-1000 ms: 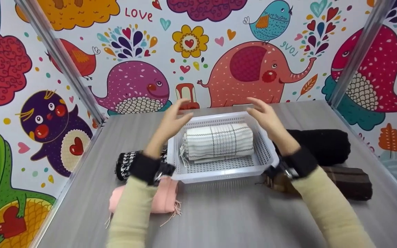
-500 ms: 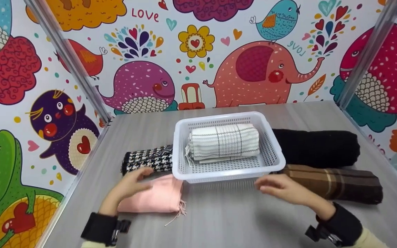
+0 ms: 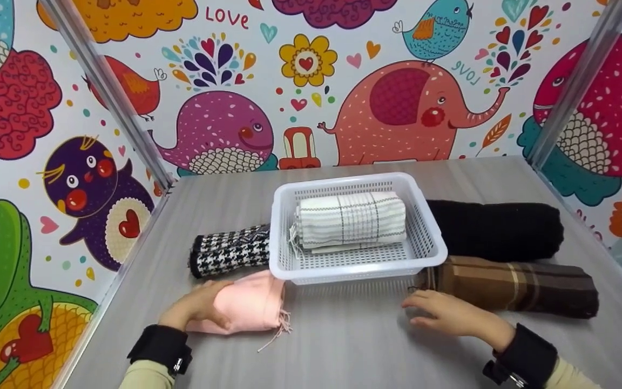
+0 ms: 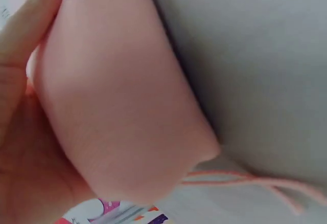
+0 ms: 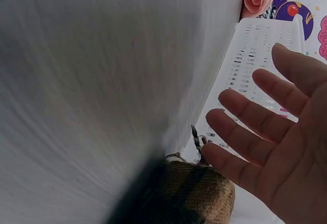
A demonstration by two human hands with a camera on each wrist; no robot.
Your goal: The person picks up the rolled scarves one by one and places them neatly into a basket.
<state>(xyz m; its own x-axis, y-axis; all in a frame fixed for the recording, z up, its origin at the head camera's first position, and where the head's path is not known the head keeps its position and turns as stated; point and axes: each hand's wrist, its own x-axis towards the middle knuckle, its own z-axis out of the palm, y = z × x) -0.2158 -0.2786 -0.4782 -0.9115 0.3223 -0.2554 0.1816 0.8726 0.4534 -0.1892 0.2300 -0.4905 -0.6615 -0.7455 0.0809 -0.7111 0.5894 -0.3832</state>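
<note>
At the left, my left hand [image 3: 196,306] grips the outer end of a rolled pink scarf [image 3: 251,301] with fringe. The left wrist view shows the thumb and palm wrapped round this pink scarf [image 4: 112,91]. My right hand [image 3: 443,314] hovers in front of the rolled brown plaid scarf [image 3: 511,286], holding nothing. Its fingers [image 5: 245,114] are spread and loosely extended in the right wrist view, close to the basket's side. A white plastic basket [image 3: 365,272] stands mid-table and contains a rolled white checked scarf [image 3: 351,221].
Left of the basket, behind the pink scarf, lies a rolled black-and-white houndstooth scarf [image 3: 230,251]. A rolled black scarf [image 3: 497,231] lies right of the basket, behind the brown one. Printed wall panels [image 3: 300,108] enclose the grey table [image 3: 343,340] at the back and sides.
Both hands have come back from above the basket toward the person and apart. The left hand has lowered onto the pink scarf and taken hold of it. The basket stays in place.
</note>
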